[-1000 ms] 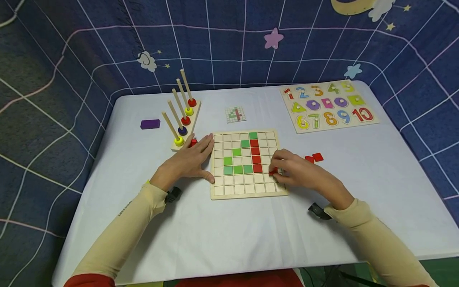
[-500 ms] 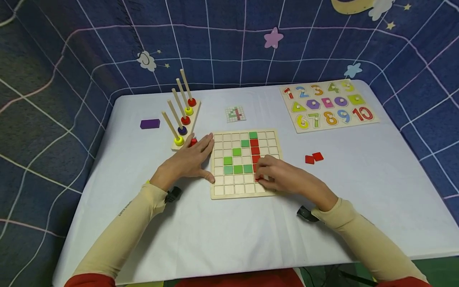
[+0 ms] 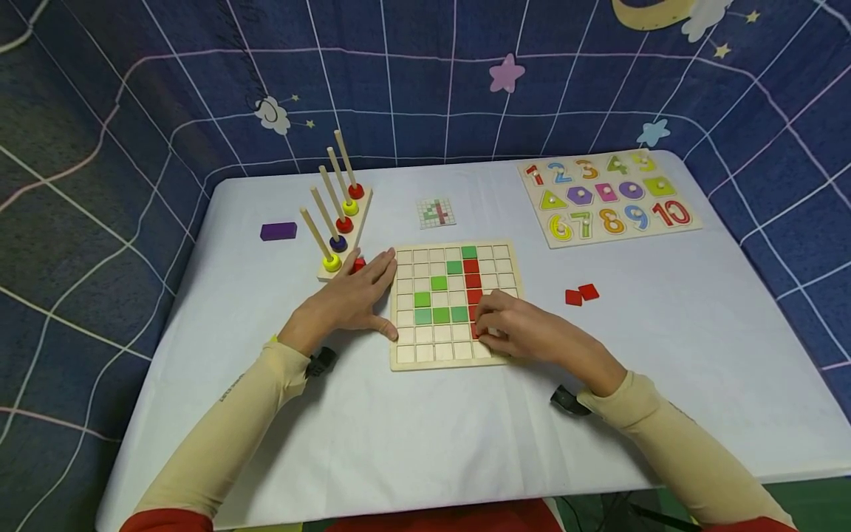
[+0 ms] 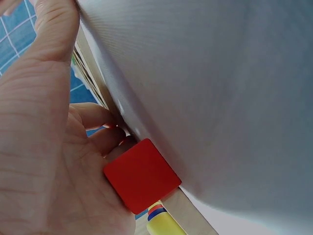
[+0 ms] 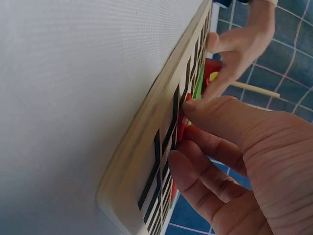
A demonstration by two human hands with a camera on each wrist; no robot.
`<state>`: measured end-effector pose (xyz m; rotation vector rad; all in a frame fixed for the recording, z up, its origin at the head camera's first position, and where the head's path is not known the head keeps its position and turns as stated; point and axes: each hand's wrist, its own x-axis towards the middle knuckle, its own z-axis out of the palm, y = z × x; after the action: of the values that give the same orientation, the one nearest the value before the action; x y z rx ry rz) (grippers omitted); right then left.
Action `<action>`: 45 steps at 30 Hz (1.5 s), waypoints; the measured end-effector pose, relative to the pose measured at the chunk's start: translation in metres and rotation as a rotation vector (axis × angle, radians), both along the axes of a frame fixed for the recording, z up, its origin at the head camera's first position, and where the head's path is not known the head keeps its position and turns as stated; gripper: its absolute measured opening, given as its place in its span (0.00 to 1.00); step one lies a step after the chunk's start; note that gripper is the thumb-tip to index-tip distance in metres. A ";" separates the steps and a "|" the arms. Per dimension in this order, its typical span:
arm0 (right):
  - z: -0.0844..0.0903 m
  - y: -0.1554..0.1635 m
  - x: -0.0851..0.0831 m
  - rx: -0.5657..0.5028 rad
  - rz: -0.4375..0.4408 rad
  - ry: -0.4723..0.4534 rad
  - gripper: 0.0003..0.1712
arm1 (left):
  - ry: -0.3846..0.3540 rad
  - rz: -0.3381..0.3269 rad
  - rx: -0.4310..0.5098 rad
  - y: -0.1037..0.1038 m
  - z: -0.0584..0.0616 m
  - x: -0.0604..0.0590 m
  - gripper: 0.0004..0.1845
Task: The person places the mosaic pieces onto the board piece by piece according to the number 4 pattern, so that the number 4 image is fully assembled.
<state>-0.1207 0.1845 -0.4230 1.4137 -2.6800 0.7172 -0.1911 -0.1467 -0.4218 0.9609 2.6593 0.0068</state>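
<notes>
Far left on the white-clothed desk [image 3: 465, 443]: a small purple rectangular block [image 3: 278, 230], then a wooden peg stand with coloured rings [image 3: 337, 222]. Tucked against that stand, a red square tile [image 4: 142, 175], lying just beside the left hand [image 3: 346, 299], maybe touching the palm. Left hand spread flat, fingers straight, thumb along the left rim of the square wooden grid board [image 3: 399, 358], holding nothing, only bracing the board.

On the board: green tiles [image 3: 439, 299] stepping diagonally and running along a row, a red column [image 3: 472, 277] beside them. Just behind, a small printed pattern card [image 3: 436, 212] showing the same figure.

At the foot of the red column, right hand [image 3: 525, 332], fingers curled and pinched on a thin red wooden square tile [image 5: 182, 128], edge-on to a cell, not yet seated as far as visible. Probably light, stiff and smooth; thin enough to slip or tip, so best pinched by opposite edges and lowered flat into the cell.

Further right, two loose red tiles [image 3: 581, 294] touching each other on the cloth. Far right rear, a wooden number-and-shape puzzle board [image 3: 608, 196].
</notes>
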 end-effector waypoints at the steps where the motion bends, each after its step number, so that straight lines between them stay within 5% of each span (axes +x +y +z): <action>1: 0.000 0.000 0.000 0.000 0.000 0.004 0.04 | 0.002 -0.001 0.002 0.000 0.000 0.000 0.73; 8: 0.002 0.007 0.005 0.024 -0.010 0.016 0.06 | 0.002 -0.003 0.002 0.000 0.001 0.001 0.73; 24: 0.017 0.076 0.009 0.121 -0.215 0.024 0.15 | 0.002 -0.003 0.002 -0.001 0.000 -0.001 0.74; 34: 0.011 0.110 0.000 0.142 -0.331 -0.003 0.14 | -0.012 -0.005 0.004 -0.001 0.000 0.000 0.74; 45: 0.001 0.120 -0.009 0.076 -0.311 0.050 0.14 | -0.008 -0.006 0.005 0.000 0.000 0.000 0.74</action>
<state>-0.1302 0.3042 -0.4220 0.9762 -2.8193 0.5509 -0.1909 -0.1470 -0.4214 0.9685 2.6507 0.0151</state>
